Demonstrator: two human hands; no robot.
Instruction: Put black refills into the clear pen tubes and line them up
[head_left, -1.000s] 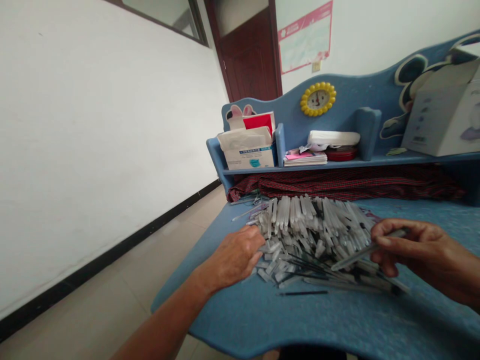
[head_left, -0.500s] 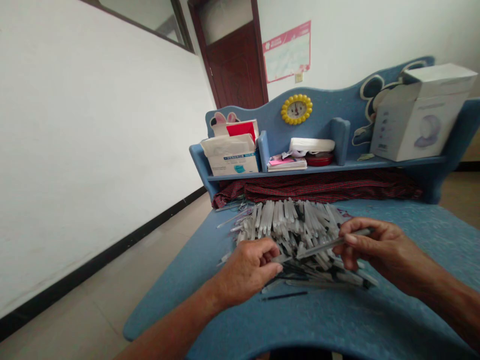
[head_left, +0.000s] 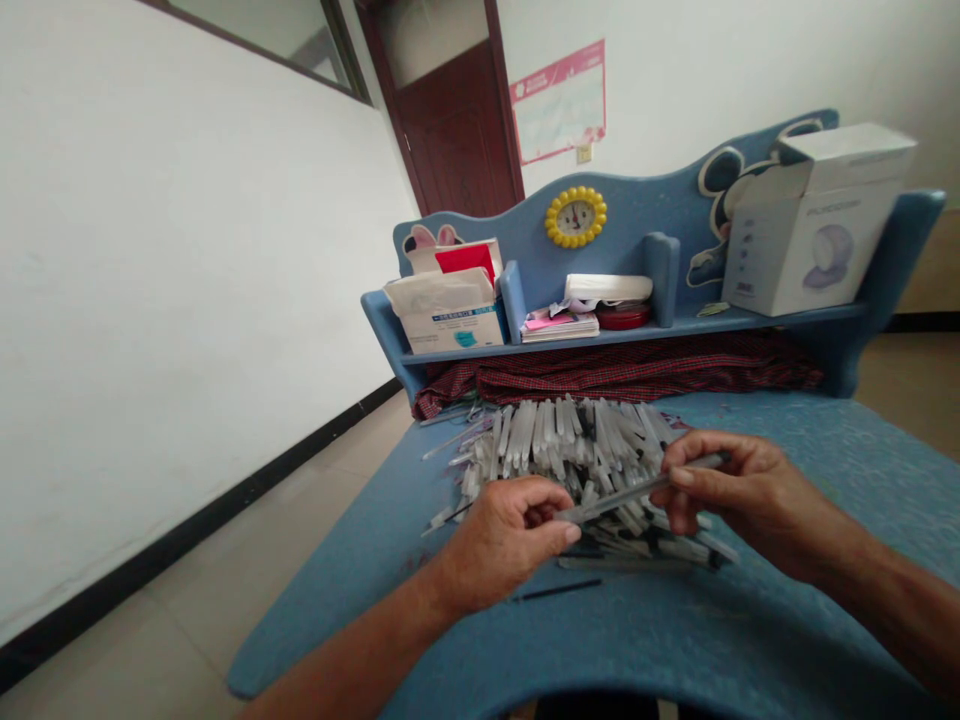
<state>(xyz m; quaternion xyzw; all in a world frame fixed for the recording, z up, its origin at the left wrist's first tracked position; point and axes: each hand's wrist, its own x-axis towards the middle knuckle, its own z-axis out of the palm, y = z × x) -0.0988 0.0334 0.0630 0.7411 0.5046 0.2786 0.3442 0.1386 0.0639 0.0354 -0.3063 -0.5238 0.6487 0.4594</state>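
My right hand (head_left: 739,490) pinches a slim translucent pen (head_left: 626,493) between thumb and fingers, with its dark end showing past the fingers at the right. The pen slants down to the left over the pile. Its left end meets the closed fingertips of my left hand (head_left: 510,535), which hold a small clear piece that looks like a pen cap (head_left: 571,516). How far the two parts overlap is hard to make out. Under and behind both hands lies a heap of clear pens (head_left: 551,435), several with dark parts. A thin dark refill (head_left: 562,590) lies apart in front.
The blue table (head_left: 360,560) has a raised shelf at its back, holding a mask box (head_left: 457,325), papers, a red round case (head_left: 622,317) and a large white carton (head_left: 810,240). A red checked cloth (head_left: 600,372) lies bunched below. A yellow flower clock (head_left: 575,217) is on the backboard.
The pen's left end and the piece in my left hand, a small gap apart before, now meet. The whole view has shifted slightly, with the scene sliding left.
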